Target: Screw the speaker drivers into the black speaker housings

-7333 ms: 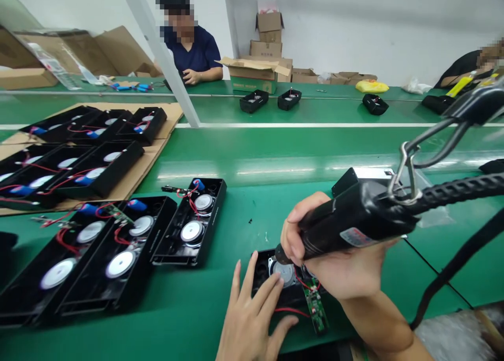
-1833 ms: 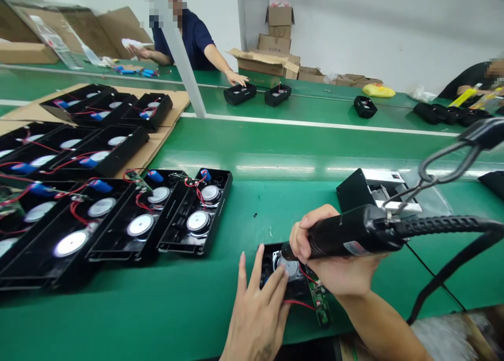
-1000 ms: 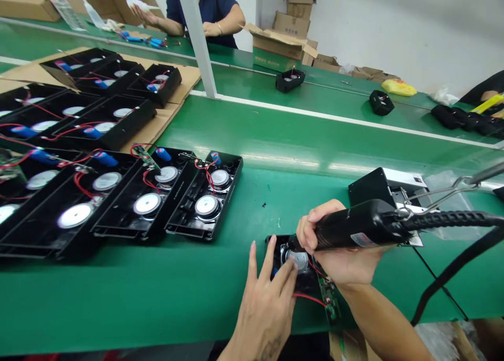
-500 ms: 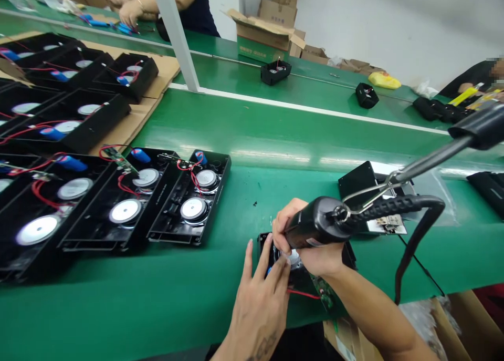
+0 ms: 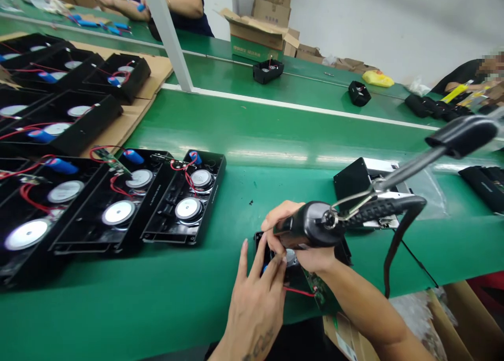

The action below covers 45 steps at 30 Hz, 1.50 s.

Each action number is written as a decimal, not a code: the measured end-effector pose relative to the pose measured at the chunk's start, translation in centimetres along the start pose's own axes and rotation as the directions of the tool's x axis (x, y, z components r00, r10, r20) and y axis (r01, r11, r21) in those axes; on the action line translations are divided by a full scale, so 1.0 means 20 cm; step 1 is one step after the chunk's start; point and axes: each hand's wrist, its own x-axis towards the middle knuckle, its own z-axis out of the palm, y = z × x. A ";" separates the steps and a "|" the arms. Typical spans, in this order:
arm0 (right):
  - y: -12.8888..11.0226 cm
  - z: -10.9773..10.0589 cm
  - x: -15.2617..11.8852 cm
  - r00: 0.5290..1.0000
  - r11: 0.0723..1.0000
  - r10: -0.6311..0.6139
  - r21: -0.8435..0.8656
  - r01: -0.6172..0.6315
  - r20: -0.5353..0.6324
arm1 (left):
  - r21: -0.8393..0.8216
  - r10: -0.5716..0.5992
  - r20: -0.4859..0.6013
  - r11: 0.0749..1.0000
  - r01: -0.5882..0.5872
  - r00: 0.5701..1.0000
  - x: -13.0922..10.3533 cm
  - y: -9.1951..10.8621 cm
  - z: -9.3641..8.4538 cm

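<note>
My right hand (image 5: 315,257) is wrapped round a black electric screwdriver (image 5: 311,224), which hangs from a metal hook and has a thick black cable at its rear. Its tip is hidden by my fingers, over a black speaker housing (image 5: 344,253) lying close to the table's front edge. My left hand (image 5: 258,292) rests palm down on that housing, outer fingers spread and inner fingers bent near the hidden tip; its thumb is out of sight. Between my hands part of a round silver speaker (image 5: 290,258) shows. A red wire (image 5: 299,291) runs to a green circuit board (image 5: 317,290).
Several open speaker housings (image 5: 214,190) with blue cells line the left side, more on cardboard (image 5: 151,85) behind. A black box-shaped device (image 5: 352,182) stands right of the screwdriver. A white post (image 5: 167,40) rises from the bench. Two people work across it.
The view has shifted slightly, so things sit a little further left. Both hands stay at the housing, the screwdriver slightly more tilted. The far person's hand has lifted a blue piece.
</note>
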 end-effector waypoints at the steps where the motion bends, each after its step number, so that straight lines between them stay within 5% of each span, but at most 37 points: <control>1: 0.00 -0.01 0.01 0.997 1.000 -0.006 0.013 0.005 0.076 | 0.005 0.006 -0.005 1.000 -0.006 1.000 0.00 0.00 0.00; 6: 0.03 -0.06 0.04 0.950 0.982 -0.149 0.154 0.110 0.275 | 0.039 0.034 -0.004 0.999 -0.034 0.999 -0.01 -0.01 0.00; 14: 0.12 -0.04 0.07 0.913 0.987 -0.071 0.160 0.007 0.401 | 0.100 0.058 0.038 0.993 -0.062 0.998 0.02 -0.04 -0.01; 19: 0.08 -0.02 0.09 0.930 0.982 -0.149 0.158 0.100 0.337 | 0.138 0.137 0.108 0.979 -0.151 0.985 0.01 -0.07 -0.05; 23: -0.15 -0.09 0.08 0.924 0.929 -0.330 0.237 0.282 0.192 | -0.047 0.138 0.206 0.990 -0.131 0.969 0.04 -0.17 -0.15; 27: -0.45 -0.19 0.02 0.782 0.755 -0.623 0.247 0.607 -0.016 | -0.122 -0.214 0.071 0.967 0.222 0.974 0.20 -0.37 -0.19; 30: -0.56 -0.25 -0.02 0.709 0.694 -0.701 0.157 0.702 -0.073 | -0.042 -0.326 0.145 0.941 0.334 0.934 0.37 -0.53 -0.12; 37: -0.57 -0.29 0.02 0.670 0.662 -0.730 0.105 0.742 -0.139 | 0.091 -0.358 0.279 0.934 0.347 0.891 0.55 -0.68 0.06; 45: -0.56 -0.29 0.04 0.665 0.647 -0.738 0.159 0.746 -0.115 | 0.098 -0.375 0.366 0.926 0.365 0.852 0.60 -0.70 -0.07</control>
